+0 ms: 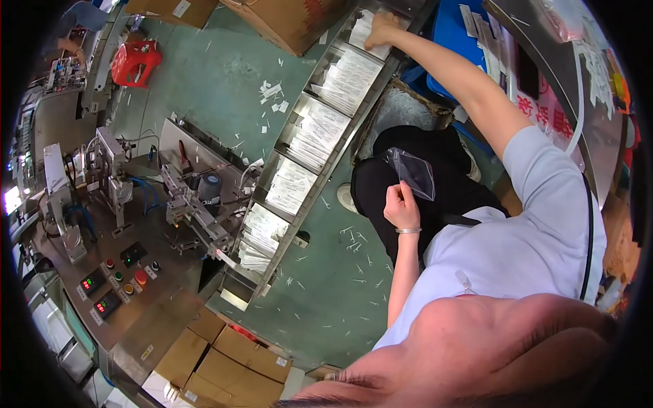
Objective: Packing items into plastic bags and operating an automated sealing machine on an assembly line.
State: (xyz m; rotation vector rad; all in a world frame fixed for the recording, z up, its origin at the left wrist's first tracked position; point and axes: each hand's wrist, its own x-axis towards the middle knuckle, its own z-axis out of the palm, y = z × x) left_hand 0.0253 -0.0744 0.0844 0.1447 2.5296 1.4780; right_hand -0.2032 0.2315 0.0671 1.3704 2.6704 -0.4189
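My left hand (pixel 403 207) is closed above my dark trouser leg, pinching a clear plastic bag (pixel 416 175) by its lower edge. The bag looks flat and see-through. With my right arm stretched far forward, my right hand (pixel 382 31) grips a stack of thin white packets (pixel 360 30) in the farthest compartment of a long metal trough (pixel 275 148). Some of its fingertips are hidden against the stack. Nearer compartments of the trough hold more stacked white packets (pixel 318 136), lying on edge in rows.
Left of the trough stands a machine (pixel 194 207) with metal arms, buttons and lit displays. Cardboard boxes (pixel 235 367) sit at the near left, another box (pixel 289 24) at the far side. A blue bin (pixel 456 51) is beside my right arm. White scraps litter the green floor (pixel 224 75). A red stool (pixel 136 63) stands far left.
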